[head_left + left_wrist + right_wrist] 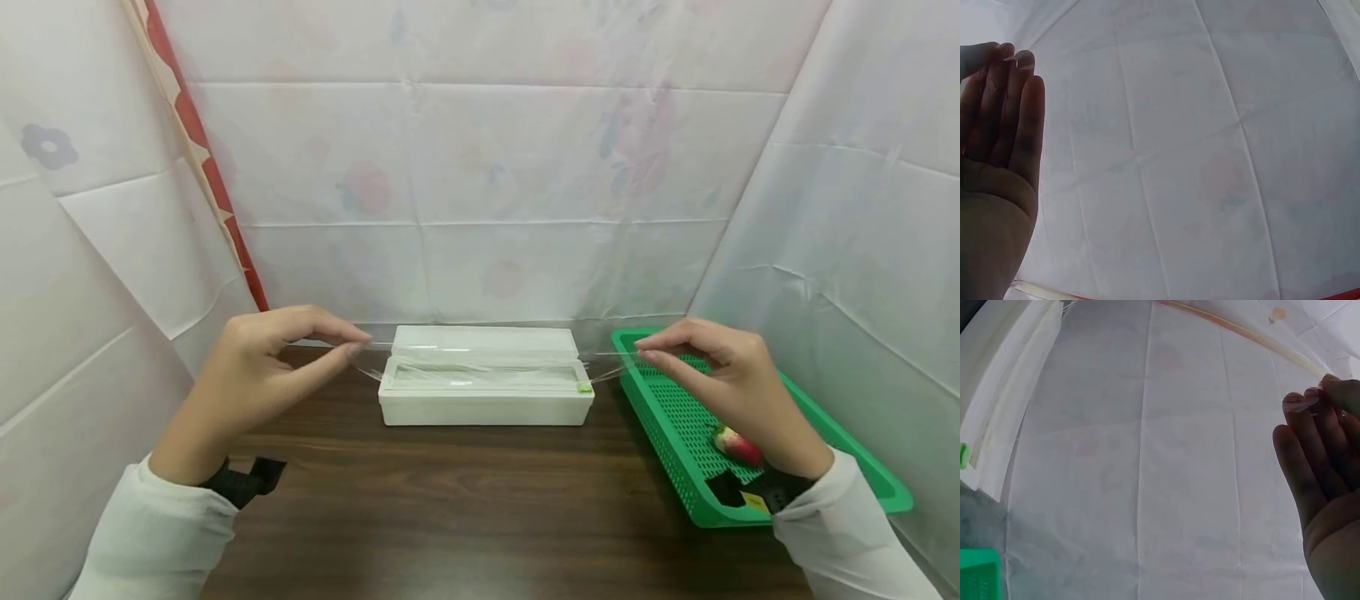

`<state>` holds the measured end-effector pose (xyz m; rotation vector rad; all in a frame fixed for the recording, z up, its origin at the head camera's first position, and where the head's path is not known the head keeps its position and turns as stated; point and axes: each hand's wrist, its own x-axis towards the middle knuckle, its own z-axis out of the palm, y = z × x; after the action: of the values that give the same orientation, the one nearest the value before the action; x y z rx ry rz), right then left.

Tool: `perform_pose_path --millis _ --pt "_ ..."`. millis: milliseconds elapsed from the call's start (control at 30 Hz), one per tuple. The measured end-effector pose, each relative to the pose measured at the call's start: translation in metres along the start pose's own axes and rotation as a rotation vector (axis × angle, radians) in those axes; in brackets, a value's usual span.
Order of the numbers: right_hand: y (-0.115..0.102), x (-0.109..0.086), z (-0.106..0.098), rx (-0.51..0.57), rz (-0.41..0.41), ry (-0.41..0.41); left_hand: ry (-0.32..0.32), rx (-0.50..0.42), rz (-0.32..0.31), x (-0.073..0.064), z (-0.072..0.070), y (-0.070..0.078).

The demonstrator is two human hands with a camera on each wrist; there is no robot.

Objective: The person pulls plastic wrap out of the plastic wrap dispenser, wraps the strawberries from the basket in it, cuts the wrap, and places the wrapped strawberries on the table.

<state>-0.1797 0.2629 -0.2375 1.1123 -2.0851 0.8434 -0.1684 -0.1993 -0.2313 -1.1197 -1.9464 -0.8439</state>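
Observation:
A clear sheet of plastic wrap [480, 347] stretches between my two hands in the head view, over a white wrap dispenser box [486, 408]. My left hand [277, 367] pinches one corner between thumb and fingertips, left of the box. On the other side my right hand [720, 375] pinches the opposite corner, above the green basket. The box's lid [486, 342] stands raised at the back, and a small green slider [584, 387] sits at its right front edge. Both wrist views show thumb against fingertips, with the film barely visible.
A green plastic basket [660, 425] stands at the right with a strawberry [737, 446] in it, partly behind my right wrist. The dark wooden table [450, 508] extends in front of the box. Pale printed sheeting [487, 167] encloses the back and sides.

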Motion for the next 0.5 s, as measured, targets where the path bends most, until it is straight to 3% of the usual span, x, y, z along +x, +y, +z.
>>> perform_pose_path --millis 200,500 --pt "-0.0025 -0.0013 0.0007 0.108 0.012 -0.038 -0.028 -0.053 0.068 -0.0022 0.0005 0.0007" --pt "0.0039 -0.0078 0.0033 0.249 -0.070 -0.062 -0.076 -0.150 0.063 -0.0062 -0.0002 0.0026"
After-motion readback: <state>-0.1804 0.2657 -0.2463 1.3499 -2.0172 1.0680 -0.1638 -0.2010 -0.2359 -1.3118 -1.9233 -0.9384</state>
